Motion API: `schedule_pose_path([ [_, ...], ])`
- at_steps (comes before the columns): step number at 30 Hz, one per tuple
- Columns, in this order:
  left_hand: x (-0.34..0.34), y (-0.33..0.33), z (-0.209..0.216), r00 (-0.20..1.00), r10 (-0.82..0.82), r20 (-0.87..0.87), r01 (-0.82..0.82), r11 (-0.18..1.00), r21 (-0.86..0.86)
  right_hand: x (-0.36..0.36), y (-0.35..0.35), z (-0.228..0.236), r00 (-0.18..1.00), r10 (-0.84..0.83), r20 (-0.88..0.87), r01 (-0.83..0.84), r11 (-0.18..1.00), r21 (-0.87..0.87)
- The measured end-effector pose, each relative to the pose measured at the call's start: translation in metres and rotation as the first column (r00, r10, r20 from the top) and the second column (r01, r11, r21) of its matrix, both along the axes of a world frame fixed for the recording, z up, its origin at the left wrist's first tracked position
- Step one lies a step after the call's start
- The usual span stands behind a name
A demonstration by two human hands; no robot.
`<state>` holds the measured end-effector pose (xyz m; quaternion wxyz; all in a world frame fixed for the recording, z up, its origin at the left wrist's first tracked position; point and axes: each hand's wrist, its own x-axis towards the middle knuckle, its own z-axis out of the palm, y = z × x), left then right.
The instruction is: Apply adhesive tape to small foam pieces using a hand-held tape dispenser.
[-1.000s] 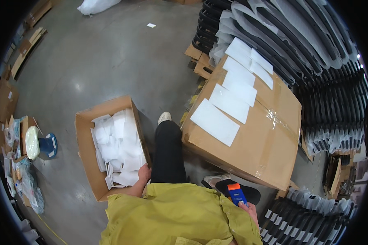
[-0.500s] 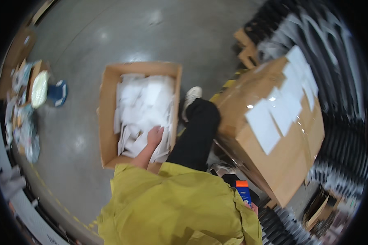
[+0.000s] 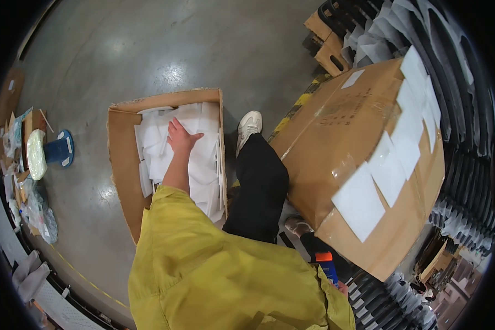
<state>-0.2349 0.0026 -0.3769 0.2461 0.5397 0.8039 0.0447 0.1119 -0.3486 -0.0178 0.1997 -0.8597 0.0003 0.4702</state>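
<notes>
My left hand (image 3: 182, 136) reaches into an open cardboard box (image 3: 122, 165) on the floor, its fingers spread over loose white sheets (image 3: 206, 170) that look like foam. Nothing shows in its grasp. Lower right, my right hand (image 3: 342, 287) is mostly hidden by my yellow-green sleeve. It grips a blue object with an orange end (image 3: 326, 268), partly covered, whose kind I cannot make out. Beside my legs stands a large taped carton (image 3: 319, 137) with several white sheets (image 3: 359, 201) lying on its edge in an overlapping row.
Stacked black curved parts (image 3: 462, 181) with white wrapping between them line the right side. A blue stool (image 3: 59, 148) stands left, by a pale yellow wrapped bundle (image 3: 36, 154) and clear plastic bags (image 3: 38, 214). Yellow-black tape (image 3: 300, 104) marks the floor beside the carton.
My left hand has moved from the near right part of the box to its far middle, and its fingers have spread. My right hand still holds the blue object. The view has shifted slightly.
</notes>
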Motion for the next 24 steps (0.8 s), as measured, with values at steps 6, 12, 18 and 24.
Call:
schedule_pose_path([
  [6, -0.012, -0.008, -0.044, 0.961, 0.215, 0.174, -0.148, 0.931, -0.334, 0.004, 0.007, -0.008, 0.994, -0.049, -0.101, 0.038, 0.994, -0.106],
  [12, 0.009, -0.043, -0.056, 0.739, 0.341, 0.581, -0.383, 0.922, -0.054, 0.007, 0.005, -0.012, 0.983, -0.108, -0.151, 0.096, 0.992, -0.084],
  [18, 0.026, -0.07, -0.081, 0.847, 0.153, 0.509, -0.222, 0.972, 0.079, 0.005, -0.016, -0.013, 0.996, -0.026, 0.089, 0.029, 0.999, -0.037],
  [24, -0.039, -0.08, -0.037, 0.906, 0.369, 0.208, -0.407, 0.895, 0.181, 0.027, -0.054, 0.034, 0.991, 0.108, -0.084, -0.096, 0.985, 0.141],
])
